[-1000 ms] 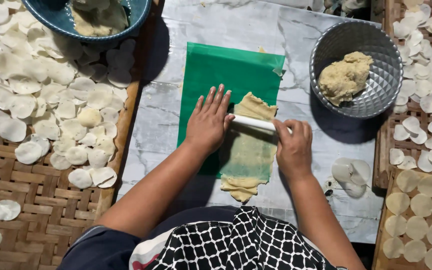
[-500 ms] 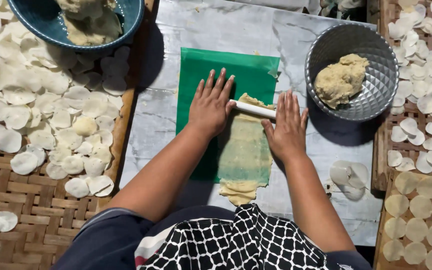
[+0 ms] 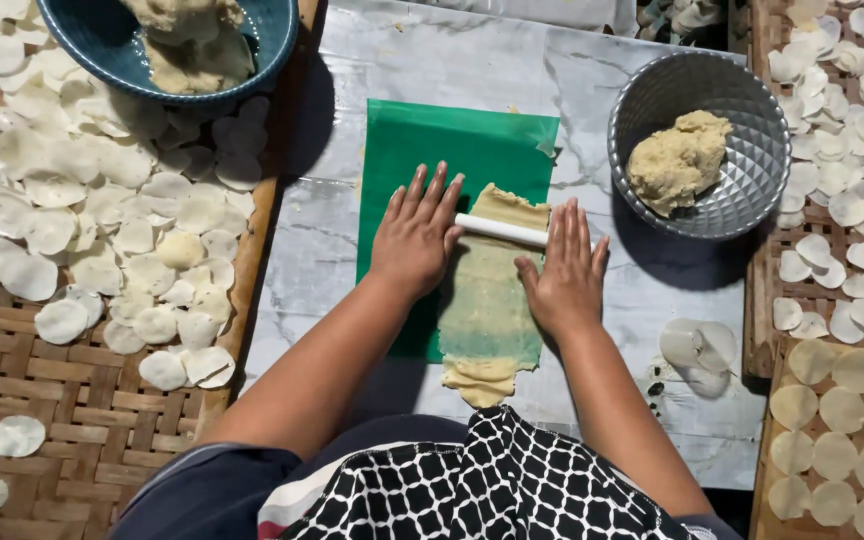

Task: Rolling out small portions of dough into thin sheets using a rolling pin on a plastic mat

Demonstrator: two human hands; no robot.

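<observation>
A white rolling pin (image 3: 500, 230) lies across a long thin strip of pale dough (image 3: 487, 305) on a green plastic sheet (image 3: 452, 150). My left hand (image 3: 414, 233) presses flat on the pin's left end, fingers spread. My right hand (image 3: 564, 270) presses flat on its right end. The pin sits near the far end of the dough strip. The dough's near end (image 3: 480, 382) hangs past the green sheet onto the marbled board (image 3: 332, 230).
A silver metal bowl (image 3: 747, 190) with a lump of dough (image 3: 680, 160) stands at the right. A blue bowl (image 3: 272, 40) with dough sits at top left. Woven trays (image 3: 72, 410) on both sides carry several thin round dough discs (image 3: 832, 410). Two discs (image 3: 697, 345) lie on the board.
Both hands have pushed the rolling pin away from me along the dough, from its middle toward its far end. The strip looks longer and thinner.
</observation>
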